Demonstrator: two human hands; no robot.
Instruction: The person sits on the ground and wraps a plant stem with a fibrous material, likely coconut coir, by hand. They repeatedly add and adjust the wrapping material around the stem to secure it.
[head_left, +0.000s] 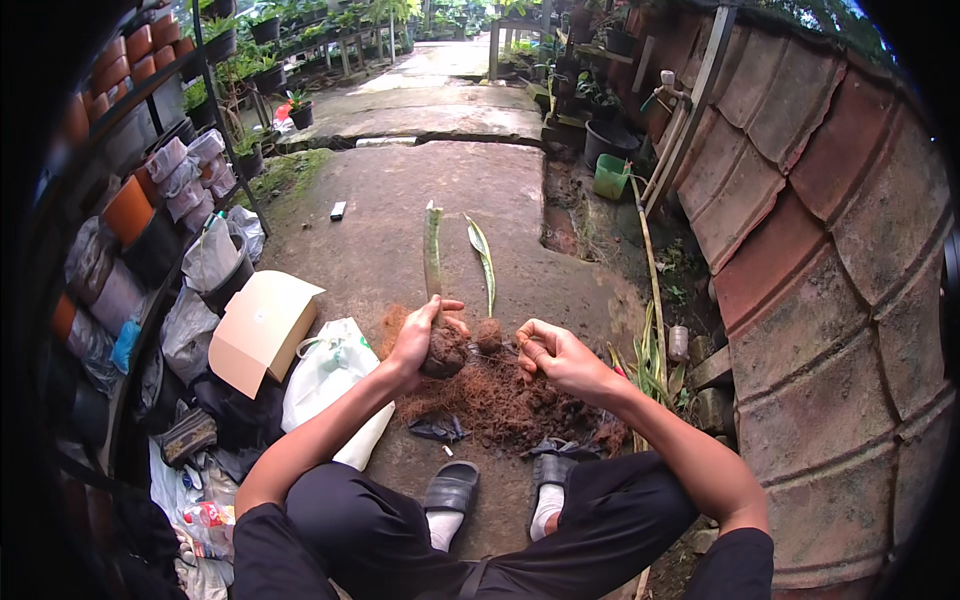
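Observation:
My left hand (420, 336) grips a snake plant cutting (433, 251), a tall upright leaf with a cut top. Below the fingers hangs its dark root ball (445, 354). On the right, my right hand (546, 351) is raised over the soil with thumb and fingertips pinched together; whether a thin strand is between them is too small to tell. Between my hands stands a smaller variegated snake plant (484, 259) on a round brown root ball (490, 334). Loose soil and coconut fibre (502, 401) lie spread on the ground under both hands.
A white bag (330, 375) and a cardboard box (262, 322) sit at left, beside a crowded pot rack (161, 285). Roof tiles (817, 300) lean along the right. Farther off are a small pack (338, 211) and a green container (611, 177).

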